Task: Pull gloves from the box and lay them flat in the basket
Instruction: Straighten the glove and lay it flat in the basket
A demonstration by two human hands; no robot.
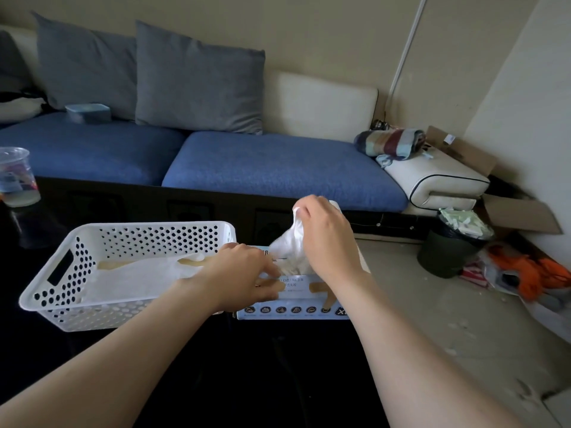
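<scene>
Currently one glove [287,242] is clamped at its upper end by the right hand [324,239], fingers curled on it, and is stretched near-vertical out of the box [296,304] slot. The box is held down on the desk by the left hand [244,273], fingers fairly straight beside the slot. The basket [148,225] lies just left of the box, with white gloves [139,279] already spread inside. Likely next: the glove is lifted clear, then carried left over the left hand, which is nearer the basket.
</scene>
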